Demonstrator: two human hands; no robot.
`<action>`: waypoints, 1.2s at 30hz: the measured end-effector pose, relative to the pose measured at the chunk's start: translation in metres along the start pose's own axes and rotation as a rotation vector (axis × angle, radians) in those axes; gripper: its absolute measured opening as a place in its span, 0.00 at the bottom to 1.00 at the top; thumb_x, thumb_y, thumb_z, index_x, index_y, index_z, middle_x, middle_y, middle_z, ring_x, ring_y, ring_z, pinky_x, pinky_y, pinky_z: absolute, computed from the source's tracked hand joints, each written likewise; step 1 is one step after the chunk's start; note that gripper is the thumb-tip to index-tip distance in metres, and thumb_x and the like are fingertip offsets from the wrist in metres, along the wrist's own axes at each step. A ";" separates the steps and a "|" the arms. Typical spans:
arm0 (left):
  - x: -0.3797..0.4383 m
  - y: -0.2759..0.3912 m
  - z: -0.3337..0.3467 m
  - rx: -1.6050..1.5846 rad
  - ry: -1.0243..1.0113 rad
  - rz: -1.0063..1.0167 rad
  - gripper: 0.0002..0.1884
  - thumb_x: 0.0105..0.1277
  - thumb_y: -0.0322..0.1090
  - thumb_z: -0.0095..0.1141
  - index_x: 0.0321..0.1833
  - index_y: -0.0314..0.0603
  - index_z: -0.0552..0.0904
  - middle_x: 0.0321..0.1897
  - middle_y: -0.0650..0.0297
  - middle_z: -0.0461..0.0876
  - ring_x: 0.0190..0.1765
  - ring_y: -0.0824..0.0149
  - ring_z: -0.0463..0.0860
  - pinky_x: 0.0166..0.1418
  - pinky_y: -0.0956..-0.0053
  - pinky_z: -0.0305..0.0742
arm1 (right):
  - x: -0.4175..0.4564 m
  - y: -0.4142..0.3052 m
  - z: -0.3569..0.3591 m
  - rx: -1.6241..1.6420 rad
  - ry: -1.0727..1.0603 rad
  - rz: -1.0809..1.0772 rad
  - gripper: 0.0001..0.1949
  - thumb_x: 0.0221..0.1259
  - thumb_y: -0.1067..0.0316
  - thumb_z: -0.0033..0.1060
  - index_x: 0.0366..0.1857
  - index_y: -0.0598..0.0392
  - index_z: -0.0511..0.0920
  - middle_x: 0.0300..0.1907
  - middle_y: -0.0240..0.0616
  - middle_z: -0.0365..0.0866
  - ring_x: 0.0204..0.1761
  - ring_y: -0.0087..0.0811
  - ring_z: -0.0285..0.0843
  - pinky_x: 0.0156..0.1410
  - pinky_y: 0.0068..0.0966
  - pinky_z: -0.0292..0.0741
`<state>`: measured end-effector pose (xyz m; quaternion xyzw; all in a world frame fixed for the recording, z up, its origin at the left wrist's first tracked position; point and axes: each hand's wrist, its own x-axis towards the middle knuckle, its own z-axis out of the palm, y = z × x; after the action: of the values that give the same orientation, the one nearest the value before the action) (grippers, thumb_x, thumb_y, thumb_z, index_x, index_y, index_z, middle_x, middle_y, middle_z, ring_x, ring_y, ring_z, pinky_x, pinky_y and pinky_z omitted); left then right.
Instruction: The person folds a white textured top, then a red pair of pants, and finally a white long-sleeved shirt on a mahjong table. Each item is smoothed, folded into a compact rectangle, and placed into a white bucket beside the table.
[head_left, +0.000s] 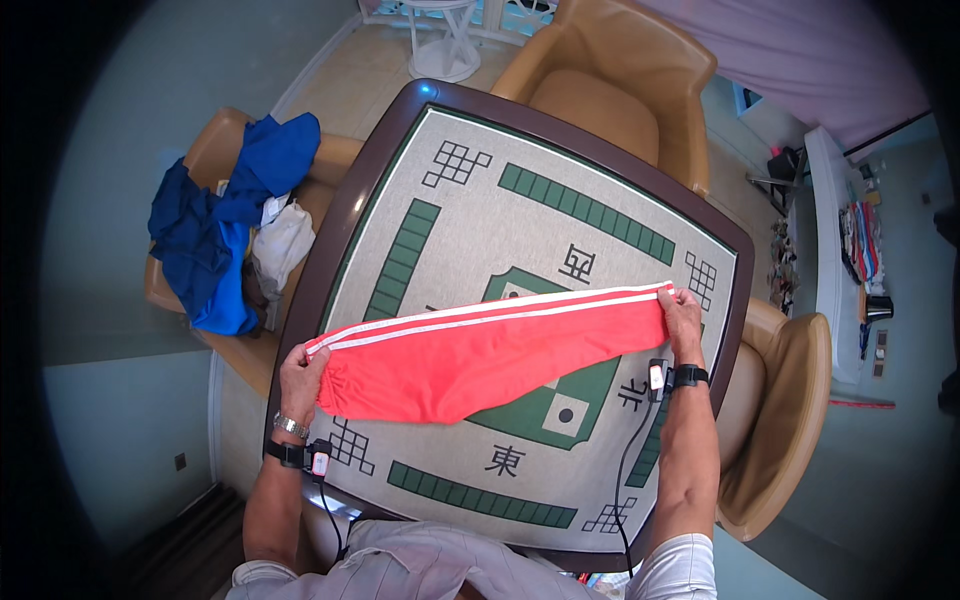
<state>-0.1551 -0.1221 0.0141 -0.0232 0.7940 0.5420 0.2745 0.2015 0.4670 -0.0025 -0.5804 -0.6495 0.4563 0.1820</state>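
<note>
A pair of red trousers with two white side stripes is stretched across the mahjong table, folded lengthwise with the stripes along the far edge. My left hand grips the gathered, wider end at its striped corner. At the narrower end, my right hand pinches the other striped corner between thumb and fingers. The near edge of the cloth bulges toward me left of the middle. Part of the table's printed green centre is covered by the fabric.
Blue and white clothes lie heaped on a tan armchair at the left. Another tan armchair stands beyond the table, and a third is at the right. A small white side table stands at the back. Cables hang from both wrist devices.
</note>
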 end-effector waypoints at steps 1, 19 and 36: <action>0.000 0.001 -0.001 -0.006 -0.011 -0.009 0.14 0.80 0.35 0.68 0.60 0.34 0.87 0.49 0.62 0.91 0.47 0.73 0.89 0.52 0.75 0.85 | 0.002 -0.001 0.001 0.039 -0.027 0.028 0.11 0.74 0.62 0.75 0.46 0.59 0.85 0.40 0.36 0.91 0.38 0.25 0.86 0.45 0.28 0.84; 0.009 0.028 -0.020 0.372 -0.114 0.167 0.07 0.64 0.26 0.73 0.38 0.37 0.84 0.35 0.65 0.88 0.36 0.75 0.82 0.42 0.69 0.82 | -0.015 -0.025 -0.023 0.000 -0.096 -0.086 0.15 0.73 0.74 0.71 0.59 0.65 0.84 0.49 0.43 0.92 0.48 0.31 0.90 0.56 0.31 0.87; -0.095 -0.064 -0.034 0.798 -0.158 0.917 0.23 0.68 0.19 0.63 0.67 0.36 0.82 0.69 0.42 0.81 0.73 0.36 0.78 0.80 0.46 0.73 | -0.269 0.214 -0.123 -0.155 0.514 -0.011 0.17 0.71 0.70 0.71 0.60 0.62 0.82 0.48 0.39 0.90 0.50 0.30 0.90 0.58 0.30 0.87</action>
<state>-0.0674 -0.2026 0.0124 0.4657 0.8420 0.2659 0.0590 0.4915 0.2476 -0.0315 -0.6858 -0.6182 0.2417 0.2984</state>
